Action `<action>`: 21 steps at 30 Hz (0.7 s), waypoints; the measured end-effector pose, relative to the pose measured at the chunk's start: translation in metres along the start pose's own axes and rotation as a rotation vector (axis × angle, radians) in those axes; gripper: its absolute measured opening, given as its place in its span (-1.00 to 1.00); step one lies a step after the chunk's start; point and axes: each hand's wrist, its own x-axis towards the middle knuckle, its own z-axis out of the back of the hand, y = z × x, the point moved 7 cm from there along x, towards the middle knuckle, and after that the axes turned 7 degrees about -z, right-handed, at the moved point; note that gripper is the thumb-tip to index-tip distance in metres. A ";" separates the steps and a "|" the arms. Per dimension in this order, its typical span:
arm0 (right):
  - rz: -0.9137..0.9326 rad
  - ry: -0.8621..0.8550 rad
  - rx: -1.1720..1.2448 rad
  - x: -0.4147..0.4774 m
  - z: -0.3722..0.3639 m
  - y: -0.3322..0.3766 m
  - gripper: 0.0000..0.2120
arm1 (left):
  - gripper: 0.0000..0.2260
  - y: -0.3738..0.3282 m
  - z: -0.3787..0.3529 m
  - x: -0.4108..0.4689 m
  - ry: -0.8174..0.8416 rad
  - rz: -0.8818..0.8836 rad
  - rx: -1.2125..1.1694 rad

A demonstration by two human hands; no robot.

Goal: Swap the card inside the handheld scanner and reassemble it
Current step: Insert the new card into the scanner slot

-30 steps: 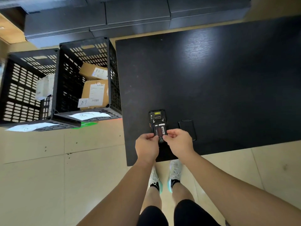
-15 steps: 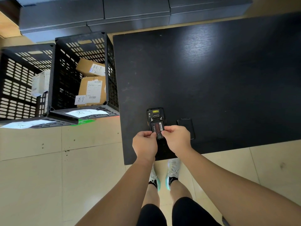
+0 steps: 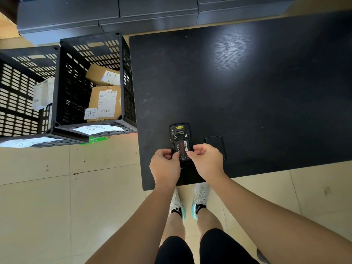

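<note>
The black handheld scanner (image 3: 179, 131) lies face down near the front left corner of the black table (image 3: 247, 88), its back cover off. A black battery (image 3: 182, 147) with a red-and-white label sits in the open bay. My left hand (image 3: 165, 165) pinches the battery's lower left edge and my right hand (image 3: 206, 161) pinches its lower right edge. The scanner's lower end is hidden under my hands. The removed black back cover (image 3: 216, 144) rests flat on the table just right of the scanner, partly behind my right hand. No card is visible.
Two black slotted crates (image 3: 91, 82) stand on the tiled floor left of the table, holding labelled cardboard boxes (image 3: 105, 101). Dark cabinets (image 3: 152, 14) run along the far side. My feet are under the table's front edge.
The view shifted slightly. My fingers have slid a little along the battery's lower edge; the battery's label shows more. Scanner and cover have not moved.
</note>
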 end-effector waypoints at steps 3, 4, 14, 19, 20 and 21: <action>-0.026 0.082 -0.049 0.000 -0.001 -0.008 -0.64 | -0.66 0.008 -0.004 0.002 0.132 0.011 0.015; -0.036 0.110 -0.060 0.000 -0.002 -0.011 -0.61 | -0.64 0.010 -0.005 0.002 0.165 0.019 0.008; -0.087 0.099 -0.083 0.008 -0.002 -0.013 -0.66 | -0.74 0.008 -0.006 0.003 0.130 -0.002 0.069; -0.121 0.123 -0.053 0.008 0.000 -0.015 -0.65 | -0.71 0.004 -0.003 0.002 0.116 -0.008 0.111; -0.130 0.121 -0.025 0.007 0.004 -0.016 -0.66 | -0.71 0.001 -0.001 0.000 0.093 -0.019 0.109; -0.134 0.106 0.000 0.007 0.011 -0.017 -0.69 | -0.71 -0.003 0.001 -0.004 0.068 -0.038 0.102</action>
